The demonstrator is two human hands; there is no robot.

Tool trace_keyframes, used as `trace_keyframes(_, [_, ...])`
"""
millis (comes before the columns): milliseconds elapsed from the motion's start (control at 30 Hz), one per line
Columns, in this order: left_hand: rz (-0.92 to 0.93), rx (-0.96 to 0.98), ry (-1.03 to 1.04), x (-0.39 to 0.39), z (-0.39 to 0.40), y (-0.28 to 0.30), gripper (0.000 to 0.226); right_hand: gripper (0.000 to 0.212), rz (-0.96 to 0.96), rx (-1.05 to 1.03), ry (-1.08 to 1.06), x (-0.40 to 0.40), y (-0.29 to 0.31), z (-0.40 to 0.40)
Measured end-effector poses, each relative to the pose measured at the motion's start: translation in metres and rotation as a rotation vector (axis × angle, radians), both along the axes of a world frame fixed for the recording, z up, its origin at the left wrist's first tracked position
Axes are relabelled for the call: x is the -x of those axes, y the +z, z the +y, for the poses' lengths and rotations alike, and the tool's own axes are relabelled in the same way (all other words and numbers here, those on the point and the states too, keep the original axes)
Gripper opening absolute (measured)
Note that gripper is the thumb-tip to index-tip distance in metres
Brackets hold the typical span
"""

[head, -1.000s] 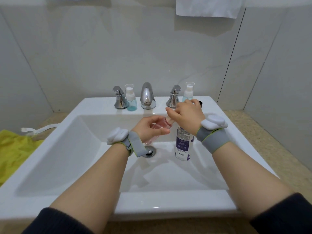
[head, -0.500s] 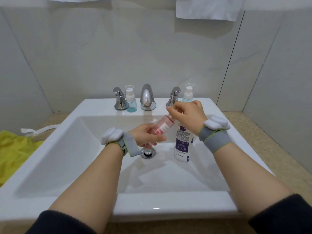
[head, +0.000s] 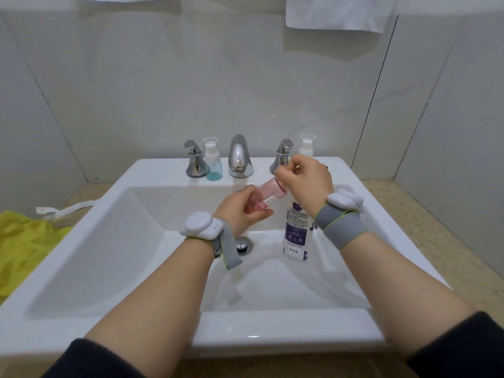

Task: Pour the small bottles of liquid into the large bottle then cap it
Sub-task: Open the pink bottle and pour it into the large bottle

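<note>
My left hand (head: pixel 241 211) grips a small pink bottle (head: pixel 266 196) over the sink basin, tilted with its neck up and to the right. My right hand (head: pixel 306 178) is curled around the top of that bottle, hiding its cap. The large white bottle with a purple label (head: pixel 297 233) stands upright in the basin under my right wrist; its top is hidden. A small blue bottle with a pump top (head: pixel 213 162) stands left of the faucet. Another small pump bottle (head: pixel 306 145) stands behind my right hand, mostly hidden.
A white sink (head: pixel 152 317) with a chrome faucet (head: pixel 239 156), two chrome handles and a drain (head: pixel 242 245). A yellow cloth (head: pixel 24 241) lies on the counter at left. White towels hang above on the tiled wall.
My left hand has turned the pink bottle from nearly hidden to tilted with its neck up and right. My right hand stays on its top, shifting slightly.
</note>
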State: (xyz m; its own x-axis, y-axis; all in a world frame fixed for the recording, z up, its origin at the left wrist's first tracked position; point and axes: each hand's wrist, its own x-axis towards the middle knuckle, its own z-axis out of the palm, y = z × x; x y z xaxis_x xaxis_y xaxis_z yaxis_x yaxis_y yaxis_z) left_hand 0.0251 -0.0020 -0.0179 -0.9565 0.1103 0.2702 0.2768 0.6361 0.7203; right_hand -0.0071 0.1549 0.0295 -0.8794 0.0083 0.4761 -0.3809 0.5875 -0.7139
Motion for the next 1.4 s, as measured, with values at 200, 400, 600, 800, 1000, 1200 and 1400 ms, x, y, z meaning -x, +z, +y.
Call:
trace_keyframes(200, [-0.181,-0.146,0.006,0.006,0.0,-0.006,0.054,0.03,-0.02,-0.088,0.123,-0.004,-0.006,-0.004])
trace_keyframes(400, [-0.223,0.027,0.056,0.01,-0.009,-0.002,0.064,0.02,0.124,-0.1,0.109,-0.006,0.007,-0.006])
trace_keyframes(600, [-0.282,0.082,0.171,0.016,-0.014,-0.005,0.067,0.022,0.228,-0.279,0.115,0.004,0.031,-0.016])
trace_keyframes(800, [-0.448,0.172,0.161,0.017,-0.016,-0.014,0.054,0.025,0.276,-0.42,0.069,0.027,0.054,-0.031])
trace_keyframes(1000, [-0.402,0.182,0.134,0.022,-0.015,-0.014,0.054,0.025,0.185,-0.565,0.01,0.052,0.065,-0.047])
trace_keyframes(1200, [-0.382,0.194,0.126,0.021,-0.015,-0.013,0.053,0.023,0.146,-0.568,-0.037,0.063,0.066,-0.056])
trace_keyframes(1400, [-0.399,0.171,0.108,0.021,-0.015,-0.009,0.052,0.028,0.064,-0.595,-0.023,0.065,0.071,-0.059])
